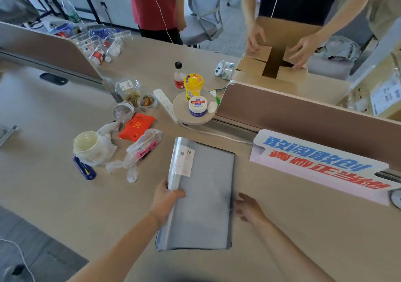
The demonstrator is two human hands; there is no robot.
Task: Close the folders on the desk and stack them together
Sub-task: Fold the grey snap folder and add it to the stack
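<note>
While your left hand (pixel 167 197) is gripping the spine of the flat grey plastic folder (pixel 201 197) on the beige desk (pixel 282 227), your right hand (pixel 247 208) is resting open beside it; next, I think, comes squaring the stack.

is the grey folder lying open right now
No, the grey folder lies closed and flat on the desk, the left hand gripping its spine edge.

Bright, even indoor light, faint soft shadows, slight overall blur, wide-angle bending at the edges
</note>
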